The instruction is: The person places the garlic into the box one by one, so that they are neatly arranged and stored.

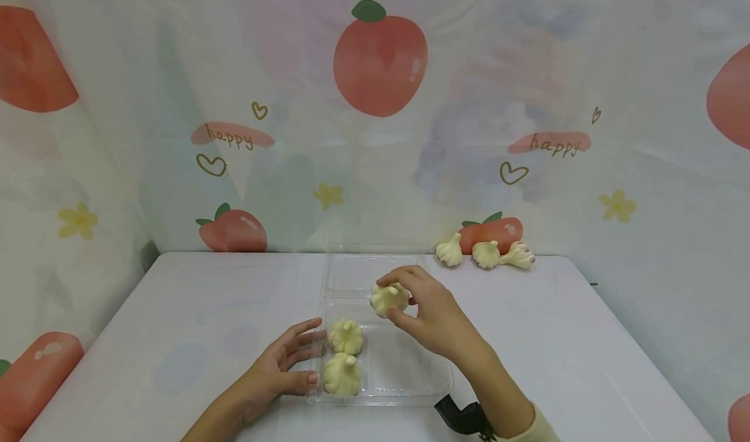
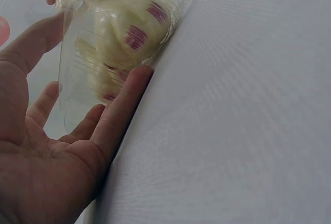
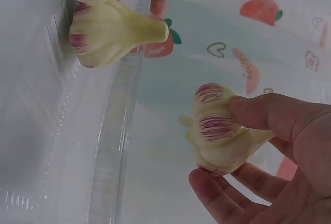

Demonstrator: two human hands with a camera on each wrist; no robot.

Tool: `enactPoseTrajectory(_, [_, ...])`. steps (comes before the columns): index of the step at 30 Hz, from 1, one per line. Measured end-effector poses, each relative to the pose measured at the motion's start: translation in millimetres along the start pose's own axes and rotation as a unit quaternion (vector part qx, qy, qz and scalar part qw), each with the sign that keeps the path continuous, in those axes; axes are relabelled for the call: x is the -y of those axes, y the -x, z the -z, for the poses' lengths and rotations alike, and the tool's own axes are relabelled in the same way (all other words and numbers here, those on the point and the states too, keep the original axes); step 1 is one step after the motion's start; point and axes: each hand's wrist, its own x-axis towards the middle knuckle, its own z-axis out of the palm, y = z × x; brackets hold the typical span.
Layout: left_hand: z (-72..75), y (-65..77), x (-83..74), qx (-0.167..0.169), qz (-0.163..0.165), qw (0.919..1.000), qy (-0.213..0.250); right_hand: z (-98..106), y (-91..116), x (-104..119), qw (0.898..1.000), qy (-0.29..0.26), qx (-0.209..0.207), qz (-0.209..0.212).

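Note:
My right hand [image 1: 430,308] grips a garlic bulb [image 1: 388,300] between thumb and fingers, over the back part of a clear plastic clamshell box [image 1: 404,393]. In the right wrist view the held garlic bulb [image 3: 214,131] shows purple streaks and hangs apart from the box wall [image 3: 116,157]. Two more bulbs, a rear one [image 1: 346,336] and a front one [image 1: 342,375], sit in the left side of the box, stems up. Against the box's left wall rests my left hand [image 1: 275,370], its fingers spread along the outside; the left wrist view shows the fingers [image 2: 121,110] touching the clear plastic.
Three garlic bulbs lie at the table's back right: one at left [image 1: 449,251], one in the middle [image 1: 486,254], one on its side [image 1: 518,255]. The box's open lid [image 1: 375,276] lies toward the back curtain [image 1: 375,168]. A black strap [image 1: 463,419] hangs near my right forearm.

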Motion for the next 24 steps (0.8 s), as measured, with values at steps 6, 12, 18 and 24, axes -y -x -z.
enactPoseTrajectory(6, [-0.5,-0.3,-0.7,-0.005,0.006,1.0000,0.002,-8,1,5,1.000,0.002,0.009,-0.005])
enactPoseTrajectory(12, [-0.6,0.2,-1.3,-0.002,0.005,1.0000,-0.001,-16,4,12,0.999,0.012,0.027,-0.023])
enactPoseTrajectory(18, [-1.1,0.5,-2.0,-0.001,0.003,1.0000,-0.002,-22,4,11,0.998,0.015,0.043,-0.042])
enactPoseTrajectory(24, [-0.9,0.7,-1.1,0.000,0.001,1.0000,-0.003,-27,3,6,0.997,0.013,0.055,-0.053])
